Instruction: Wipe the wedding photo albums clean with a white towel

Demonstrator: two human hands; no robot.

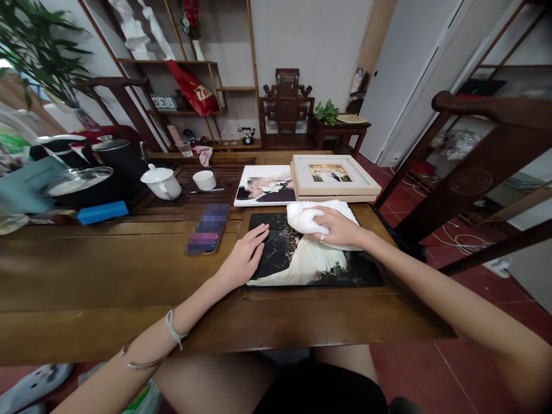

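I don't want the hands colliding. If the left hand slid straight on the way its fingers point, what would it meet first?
Probably the nearer end of the white cloth under the right hand. The left hand lies on the dark photo print, fingers aimed up-right. Depth is unclear, so it might just pass behind.

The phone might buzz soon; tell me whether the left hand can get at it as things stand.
Probably yes. The left hand lies flat on the edge of the dark photo print, and the phone sits just left of it on the table, nothing between.
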